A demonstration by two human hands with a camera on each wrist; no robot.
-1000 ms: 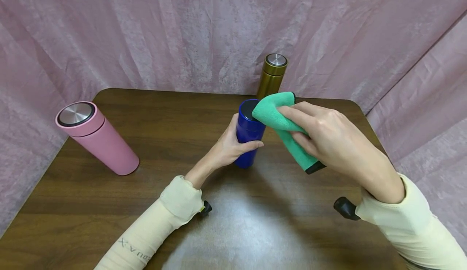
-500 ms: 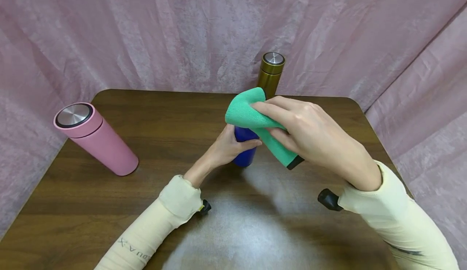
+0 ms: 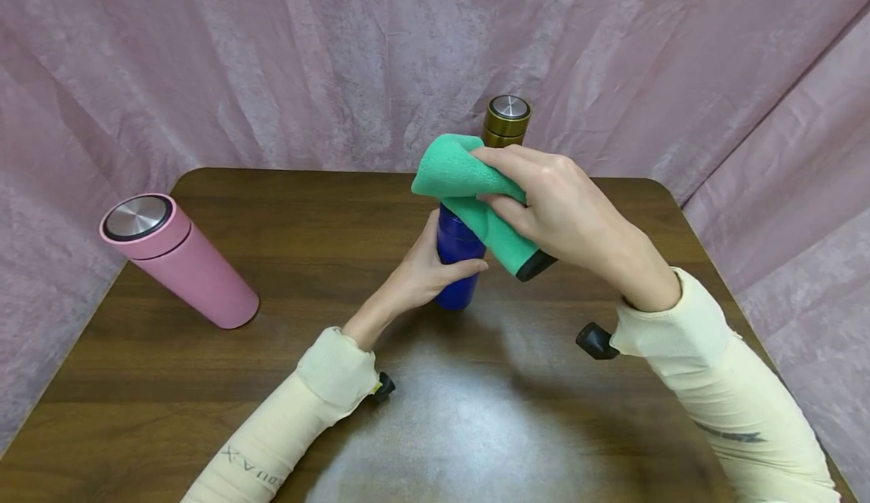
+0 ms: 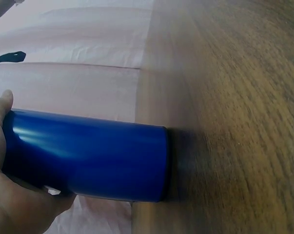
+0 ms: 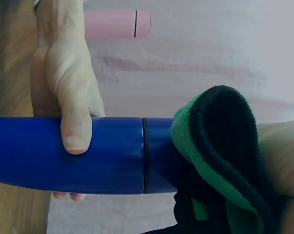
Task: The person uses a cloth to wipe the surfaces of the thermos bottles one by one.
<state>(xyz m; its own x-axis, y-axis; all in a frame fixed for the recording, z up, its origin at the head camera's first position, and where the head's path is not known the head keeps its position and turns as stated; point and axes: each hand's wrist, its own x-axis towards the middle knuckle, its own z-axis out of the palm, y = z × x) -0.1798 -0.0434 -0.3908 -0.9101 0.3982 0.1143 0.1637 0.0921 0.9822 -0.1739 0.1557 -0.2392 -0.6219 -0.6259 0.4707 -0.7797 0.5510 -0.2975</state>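
Note:
A blue thermos (image 3: 458,242) stands upright on the wooden table. My left hand (image 3: 424,273) grips its body, the thumb lying across the near side; the right wrist view shows that thumb and fingertips below the thermos (image 5: 107,156). Above it, my right hand (image 3: 560,193) pinches a folded green cloth (image 3: 457,171) with a black edge. In the head view the cloth covers the lid from sight; in the right wrist view the cloth (image 5: 190,131) wraps over the lid end, past the dark seam.
A pink thermos (image 3: 197,269) with a steel-topped lid stands at the left of the table (image 3: 306,216). Behind the cloth rises a gold thermos (image 3: 506,121), partly hidden. Pink curtains (image 3: 326,57) hang behind the table and at the right.
My right hand has carried the green cloth leftward over the blue thermos's lid, then slightly up and away from me. My left hand keeps its grip, and the thermos stays in place.

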